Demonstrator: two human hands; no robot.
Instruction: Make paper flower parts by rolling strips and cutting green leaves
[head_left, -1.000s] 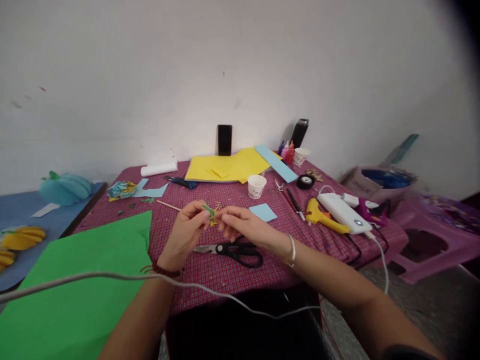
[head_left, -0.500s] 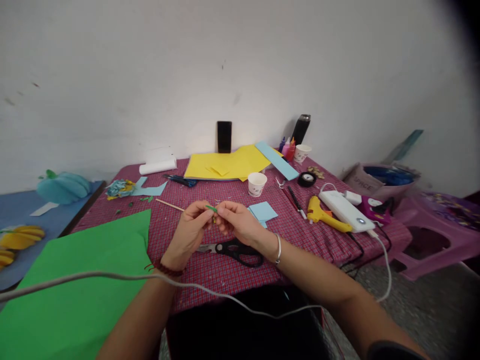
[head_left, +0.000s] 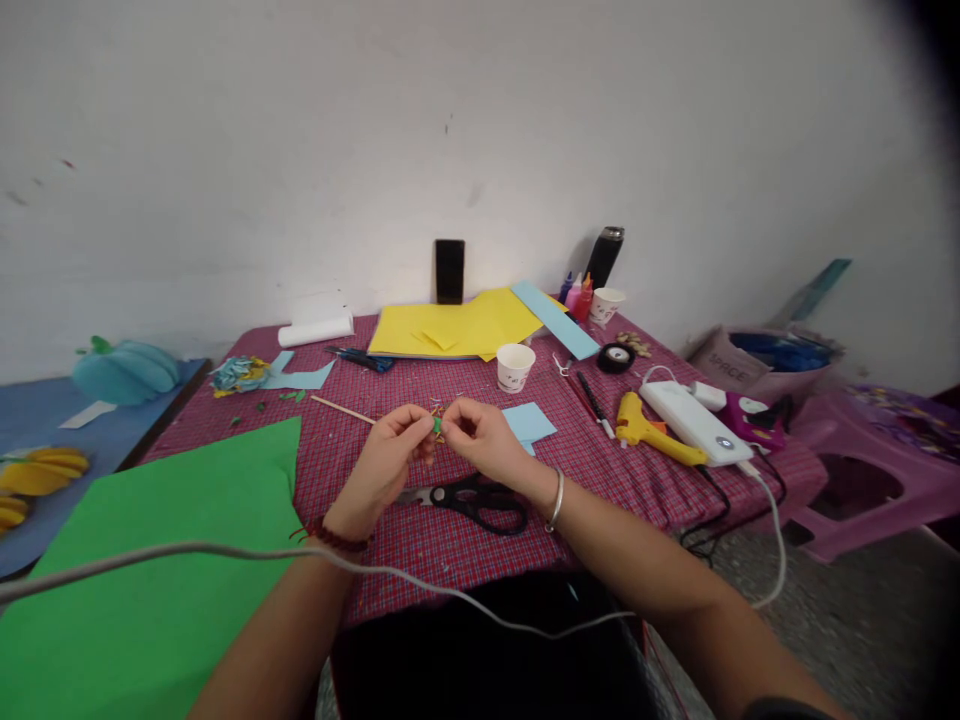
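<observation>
Left hand: fingertips closed narrow on the green piece, wrist over the tabletop.
Right hand: fingertips pinched on the same piece from the other side.
Green piece: one, tiny, held between both hands above the tabletop's middle; whether it is folded or rolled, I cannot tell.
Work done, as judged: paper has been cut, as green and yellow scraps lie under the hands and toward the far left corner.
Work left, as judged: the piece is joined to nothing; the stick and glue gun lie unused.
Scissors: one pair, black, closed, just nearer the near edge than the hands.
Green sheet: one, large, over the near left corner.
Yellow sheets: a stack at the far edge; number not clear.
Cups: two, one mid-tabletop, one at the far right corner.
Blue squares: two, overlapped, just right of the hands.
Blue strip: one, at the far edge.
Phone: one, upright against the wall.
Flask: one, at the far right corner.
Power bank: one, at the right edge.
</observation>
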